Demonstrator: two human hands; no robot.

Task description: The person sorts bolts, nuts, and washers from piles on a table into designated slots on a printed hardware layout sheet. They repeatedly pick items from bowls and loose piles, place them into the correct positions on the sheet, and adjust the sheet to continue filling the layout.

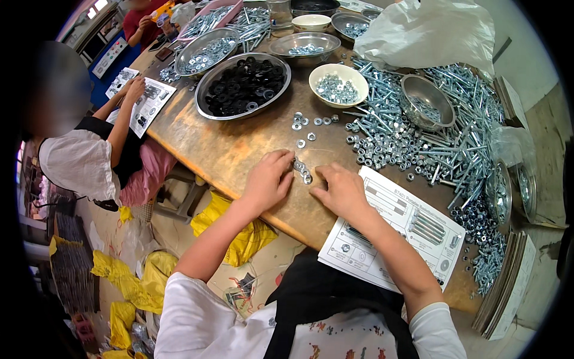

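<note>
A short row of overlapping silver washers (303,170) lies on the brown table between my two hands. My left hand (269,180) rests on the table at the row's left, fingers slightly bent and fingertips beside the washers. To the right of them, my right hand (339,190) is lowered to the table with thumb and forefinger apart. Neither hand visibly grips anything. A few loose washers (311,137) are scattered just beyond. Under my right forearm lies a printed sheet (382,197) with drawings, and several bolts (427,227) are lined up on it.
Beyond stand a steel bowl of black washers (242,87), a cream bowl of small nuts (338,87) and more metal bowls. Heaps of bolts (472,96) and nuts (382,146) cover the right side. At the left a co-worker (84,152) handles another sheet; yellow bags (230,230) lie below.
</note>
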